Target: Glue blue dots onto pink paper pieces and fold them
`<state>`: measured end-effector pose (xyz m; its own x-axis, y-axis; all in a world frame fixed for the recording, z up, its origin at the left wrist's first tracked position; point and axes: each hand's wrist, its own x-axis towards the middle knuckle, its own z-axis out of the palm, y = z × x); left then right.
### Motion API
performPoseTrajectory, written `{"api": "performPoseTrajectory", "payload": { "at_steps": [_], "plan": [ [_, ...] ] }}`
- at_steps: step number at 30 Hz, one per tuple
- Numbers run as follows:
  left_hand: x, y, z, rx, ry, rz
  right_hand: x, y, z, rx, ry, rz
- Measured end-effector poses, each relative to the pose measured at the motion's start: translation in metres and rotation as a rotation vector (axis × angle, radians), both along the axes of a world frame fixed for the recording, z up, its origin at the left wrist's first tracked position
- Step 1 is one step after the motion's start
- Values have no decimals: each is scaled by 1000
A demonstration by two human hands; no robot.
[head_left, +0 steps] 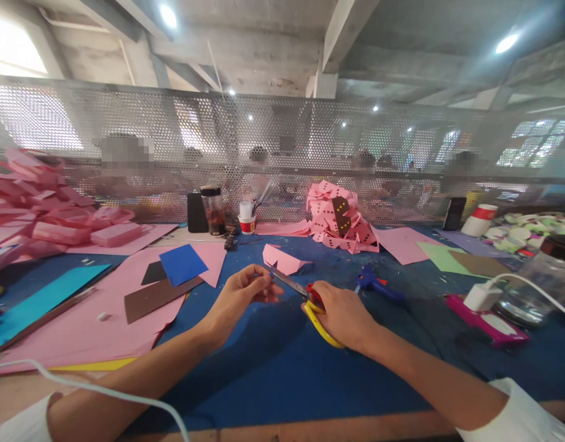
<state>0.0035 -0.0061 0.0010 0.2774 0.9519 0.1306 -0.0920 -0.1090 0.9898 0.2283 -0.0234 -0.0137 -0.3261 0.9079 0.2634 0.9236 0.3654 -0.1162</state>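
My right hand (344, 314) is closed round the red and yellow handles of a pair of scissors (289, 282), whose blades point up and to the left. Close to the blade tips, my left hand (248, 288) has its thumb and fingers pinched together. Whatever it may hold is too small or hidden to make out. Just beyond the blades, a folded pink paper piece (287, 259) lies on the blue table mat (273, 374). To the right of my right hand rests a blue glue gun (379, 283).
A pink paper pile (340, 215) with dark dots stands behind. Pink folded pieces (56, 215) heap at far left, near coloured sheets (183, 264). At right are a magenta power strip (487, 320), a glass jar (535, 282) and a white cable. A perforated metal screen (282, 135) closes the back.
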Motion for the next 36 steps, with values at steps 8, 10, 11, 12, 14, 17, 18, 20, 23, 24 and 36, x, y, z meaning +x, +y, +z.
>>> {"api": "performPoseTrajectory", "payload": {
  "at_steps": [8,10,11,12,14,17,18,20,23,24,36],
  "plan": [
    [0,0,0,8,-21,-14,1,1,-3,16,-4,4],
    [0,0,-1,12,-20,-18,1,1,-4,17,-11,5],
    [0,0,-2,15,-19,-22,1,1,-5,14,-14,8],
    [0,1,-2,18,-17,-26,1,1,-5,9,-16,12],
    [0,1,-3,22,-11,-33,0,1,-6,-3,-13,20],
    [0,1,-3,20,-4,-31,0,2,-7,-12,2,28],
    [0,1,-3,19,-1,-30,0,2,-7,-15,4,29],
    [1,0,-3,16,1,-32,-1,1,-6,-28,-1,27],
    [2,-1,-2,7,-9,-27,-3,0,-4,-62,-24,0],
    [2,-1,-1,1,-11,-26,-3,0,-4,-70,-31,-9],
    [2,-2,-1,-4,6,-38,-4,0,-4,-72,-53,-15]
  ]
}}
